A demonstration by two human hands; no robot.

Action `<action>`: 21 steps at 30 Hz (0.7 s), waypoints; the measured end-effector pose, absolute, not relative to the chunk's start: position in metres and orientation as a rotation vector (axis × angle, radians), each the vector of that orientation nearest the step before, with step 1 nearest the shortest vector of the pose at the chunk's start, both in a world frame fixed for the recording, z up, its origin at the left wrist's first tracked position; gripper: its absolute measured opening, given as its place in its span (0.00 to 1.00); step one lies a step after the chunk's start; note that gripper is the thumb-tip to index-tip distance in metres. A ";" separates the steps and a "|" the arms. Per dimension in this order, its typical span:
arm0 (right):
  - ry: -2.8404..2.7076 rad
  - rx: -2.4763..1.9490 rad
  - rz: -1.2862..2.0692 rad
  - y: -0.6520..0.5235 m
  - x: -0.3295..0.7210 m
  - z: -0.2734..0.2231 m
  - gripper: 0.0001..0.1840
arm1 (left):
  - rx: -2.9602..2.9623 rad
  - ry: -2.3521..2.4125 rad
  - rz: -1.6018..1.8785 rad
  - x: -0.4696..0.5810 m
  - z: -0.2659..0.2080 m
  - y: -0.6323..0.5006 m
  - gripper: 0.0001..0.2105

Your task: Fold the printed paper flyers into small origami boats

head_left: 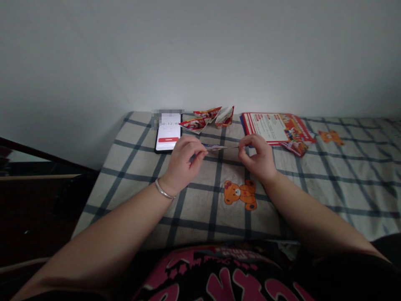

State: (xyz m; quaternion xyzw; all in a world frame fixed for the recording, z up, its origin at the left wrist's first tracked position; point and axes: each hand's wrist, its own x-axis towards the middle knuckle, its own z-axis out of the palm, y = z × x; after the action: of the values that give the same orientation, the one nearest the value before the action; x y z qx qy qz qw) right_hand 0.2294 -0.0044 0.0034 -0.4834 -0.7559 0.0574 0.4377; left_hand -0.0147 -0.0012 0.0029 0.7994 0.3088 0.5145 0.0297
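Note:
A thin printed paper sheet [219,147], seen almost edge-on, stretches between my two hands above the checked cloth. My left hand [186,161], with a silver bangle at the wrist, pinches its left end between thumb and fingertips. At the opposite end, my right hand [257,155] pinches the paper's edge with thumb and forefinger. What is printed on it is too foreshortened to read, though some blue and white shows. Just beyond the hands lie folded red paper pieces [197,124], with pointed corners and another folded piece [224,117] beside them.
A phone [168,133] with a lit timer screen lies behind my left hand. Beyond my right hand rests a stack of red and white printed leaflets [269,127], with a small red folded piece [295,147] at its front edge. The checked cloth [200,209] meets a pale wall [219,54].

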 end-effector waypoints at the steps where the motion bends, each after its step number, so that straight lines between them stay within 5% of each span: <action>1: -1.852 -1.210 0.133 -0.004 0.231 0.003 0.05 | 2.479 0.951 1.584 -0.015 0.003 -0.002 0.03; 21: -2.173 -0.860 -0.207 -0.016 0.221 0.009 0.07 | 2.865 1.071 1.274 -0.013 0.010 -0.006 0.03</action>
State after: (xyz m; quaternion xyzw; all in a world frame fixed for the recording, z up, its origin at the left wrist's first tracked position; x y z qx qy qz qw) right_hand 0.2211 -0.0165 0.0087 -0.3381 -0.8539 -0.0814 0.3872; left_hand -0.0130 -0.0056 0.0099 0.8615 0.3220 0.3832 -0.0857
